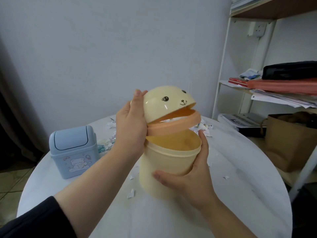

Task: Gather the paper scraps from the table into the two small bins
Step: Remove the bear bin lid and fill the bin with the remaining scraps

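My right hand grips the cream body of the yellow bin, held tilted above the table. My left hand holds its domed lid, which has a bear face and an orange ring, lifted off and tipped above the open mouth. The inside of the bin that shows looks empty. A blue swing-lid bin with a bear sticker stands upright at the table's left. Paper scraps lie in a heap behind the blue bin, more scraps lie at the back right, and small bits are strewn near the front.
The round white table has its edge close on the left and right. A white shelf unit with books and papers stands at the right, and a brown paper bag sits beside the table.
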